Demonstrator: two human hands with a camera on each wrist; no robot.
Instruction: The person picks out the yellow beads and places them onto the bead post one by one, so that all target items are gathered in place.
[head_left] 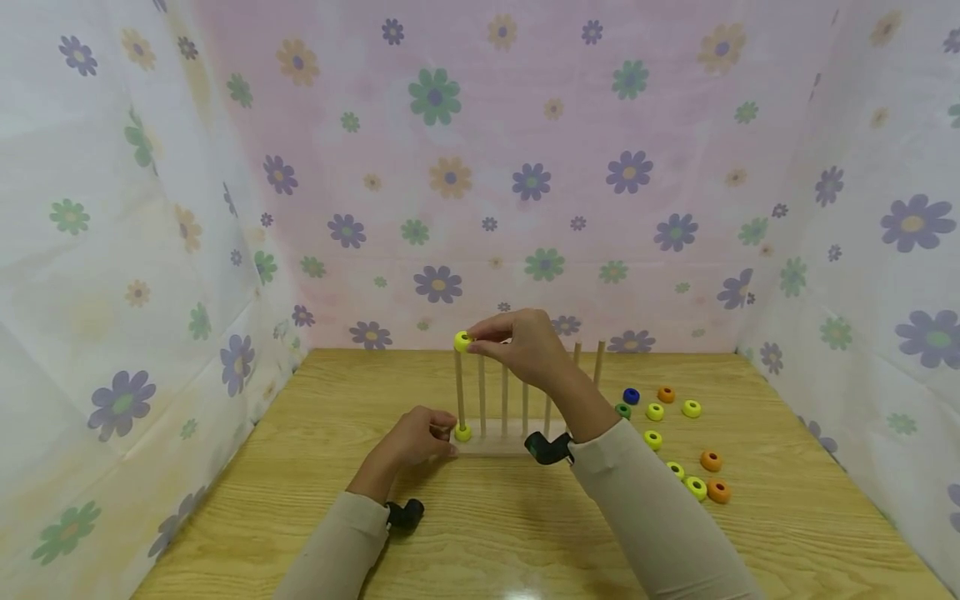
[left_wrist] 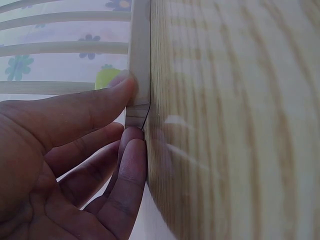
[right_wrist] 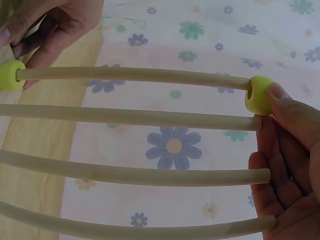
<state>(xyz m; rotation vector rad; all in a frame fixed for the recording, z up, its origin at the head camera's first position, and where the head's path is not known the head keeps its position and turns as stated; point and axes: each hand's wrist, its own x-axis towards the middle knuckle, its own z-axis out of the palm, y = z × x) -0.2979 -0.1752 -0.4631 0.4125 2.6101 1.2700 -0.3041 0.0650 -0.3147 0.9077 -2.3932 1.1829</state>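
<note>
A wooden rack with a row of upright pegs [head_left: 482, 396] stands on the table. At the top of its leftmost peg, my right hand [head_left: 525, 346] pinches a yellow bead [right_wrist: 259, 96] between thumb and fingers; the peg's tip meets the bead's hole. Another yellow bead [head_left: 462, 433] sits at the foot of that same peg. My left hand [head_left: 416, 437] grips the left end of the rack's base [left_wrist: 140, 55], thumb on one face and fingertips around the end. The right hand and forearm hide parts of the right-hand pegs.
Loose beads lie on the table right of the rack: several yellow ones [head_left: 692, 408], orange ones [head_left: 711, 460], a blue one [head_left: 632, 396] and a green one [head_left: 622, 411]. Flower-printed cloth [head_left: 495, 250] closes off the back and both sides of the wooden table [head_left: 337, 375].
</note>
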